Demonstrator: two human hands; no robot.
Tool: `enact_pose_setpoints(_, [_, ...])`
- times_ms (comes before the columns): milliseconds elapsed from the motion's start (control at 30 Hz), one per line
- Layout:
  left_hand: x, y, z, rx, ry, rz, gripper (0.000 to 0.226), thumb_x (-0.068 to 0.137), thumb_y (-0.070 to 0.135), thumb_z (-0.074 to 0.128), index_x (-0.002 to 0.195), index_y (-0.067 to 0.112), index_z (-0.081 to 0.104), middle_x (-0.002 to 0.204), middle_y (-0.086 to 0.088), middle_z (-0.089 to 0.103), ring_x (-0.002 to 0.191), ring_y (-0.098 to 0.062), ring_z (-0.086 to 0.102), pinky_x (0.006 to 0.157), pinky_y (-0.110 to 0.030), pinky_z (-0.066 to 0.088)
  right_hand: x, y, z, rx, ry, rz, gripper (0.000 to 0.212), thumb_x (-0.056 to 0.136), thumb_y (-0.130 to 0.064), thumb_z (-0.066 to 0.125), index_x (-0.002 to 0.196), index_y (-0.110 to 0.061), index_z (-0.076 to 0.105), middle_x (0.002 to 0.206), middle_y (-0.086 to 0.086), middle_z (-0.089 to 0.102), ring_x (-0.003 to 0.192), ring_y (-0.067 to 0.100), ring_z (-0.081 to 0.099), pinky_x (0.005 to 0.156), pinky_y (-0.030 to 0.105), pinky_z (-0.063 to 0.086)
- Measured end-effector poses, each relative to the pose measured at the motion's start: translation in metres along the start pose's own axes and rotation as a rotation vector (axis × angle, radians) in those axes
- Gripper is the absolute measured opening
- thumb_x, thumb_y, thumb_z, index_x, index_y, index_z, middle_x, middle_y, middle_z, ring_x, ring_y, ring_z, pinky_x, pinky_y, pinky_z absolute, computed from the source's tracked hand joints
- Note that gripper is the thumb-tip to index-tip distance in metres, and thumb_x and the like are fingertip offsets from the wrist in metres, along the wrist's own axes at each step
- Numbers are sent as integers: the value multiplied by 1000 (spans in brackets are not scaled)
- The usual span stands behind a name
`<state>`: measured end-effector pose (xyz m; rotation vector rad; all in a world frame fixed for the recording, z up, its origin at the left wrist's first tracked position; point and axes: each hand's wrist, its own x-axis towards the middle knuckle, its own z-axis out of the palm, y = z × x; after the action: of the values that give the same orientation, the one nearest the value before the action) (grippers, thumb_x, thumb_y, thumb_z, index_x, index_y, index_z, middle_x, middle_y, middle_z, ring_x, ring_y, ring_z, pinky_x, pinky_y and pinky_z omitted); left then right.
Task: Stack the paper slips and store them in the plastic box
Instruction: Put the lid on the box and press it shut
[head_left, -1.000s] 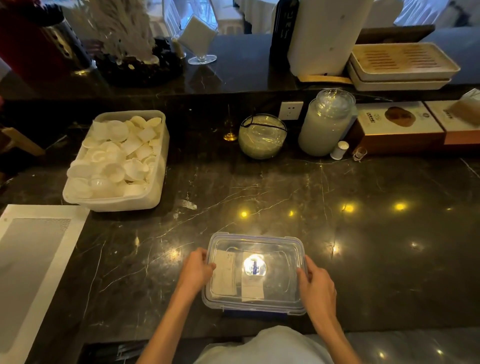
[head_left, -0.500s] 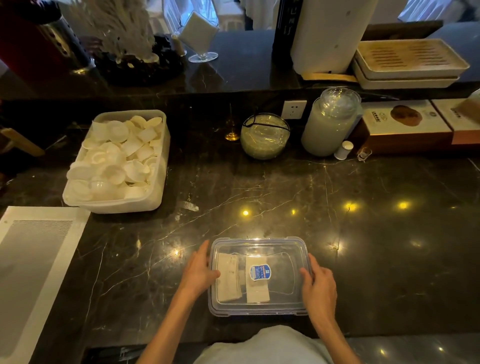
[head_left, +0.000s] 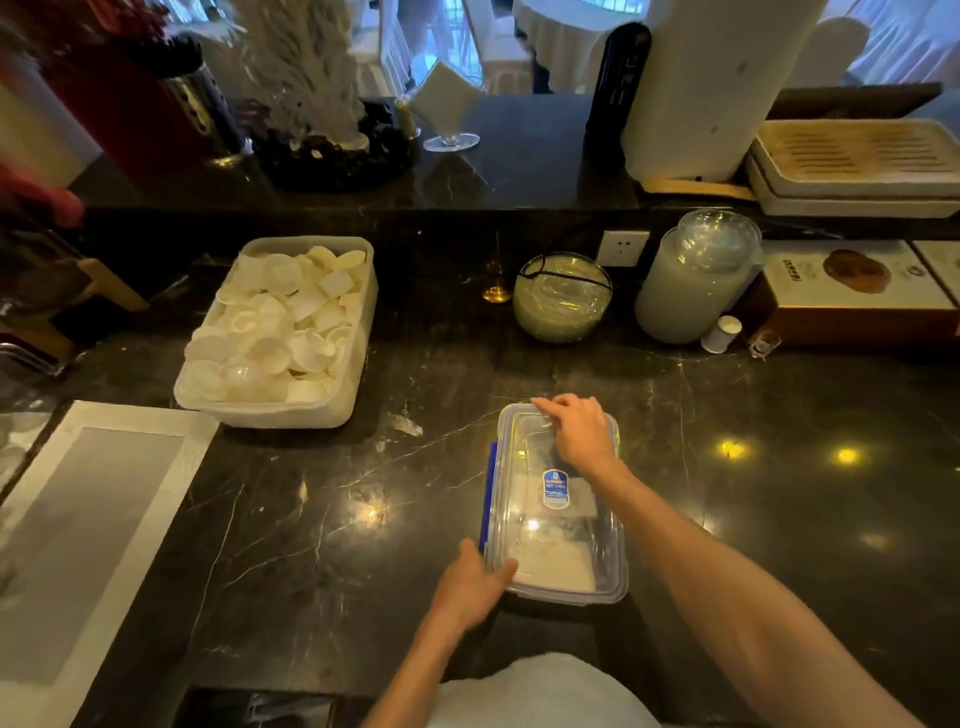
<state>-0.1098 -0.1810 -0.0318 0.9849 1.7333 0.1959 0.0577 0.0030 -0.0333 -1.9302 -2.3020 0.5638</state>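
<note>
Head view, looking down, close over counter (head_left: 291, 519).

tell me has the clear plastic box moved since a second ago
Yes. The plastic box has been turned a quarter, its long side now pointing away toward the wall socket instead of lying crosswise.

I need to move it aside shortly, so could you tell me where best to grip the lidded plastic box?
Grip the plastic box by its two long side walls, one hand from each side. It lies lengthwise away from the person, and the smooth clear lid probably offers no hold from above.
</note>
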Motion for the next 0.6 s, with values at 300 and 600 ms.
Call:
enact_pose_setpoints(300, [37, 18, -18, -169, 66, 19, 100, 81, 60, 64, 153, 16, 12, 159, -10, 30, 143, -31, 34, 114, -47, 35, -102, 32, 17, 596, 199, 370, 97, 85, -64, 54, 149, -46, -16, 165, -2, -8, 151, 26, -13, 120, 55, 3])
enact_pose_setpoints(600, [63, 27, -15, -473, -72, -47, 89, 77, 42, 78, 145, 7, 33, 123, -3, 60, 100, -13, 64, 69, -17, 53, -141, 31, 50, 923, 70, 688, 114, 68, -72, 62, 150, -46, -13, 165, 3, -4, 151, 33, 2, 116, 64, 19])
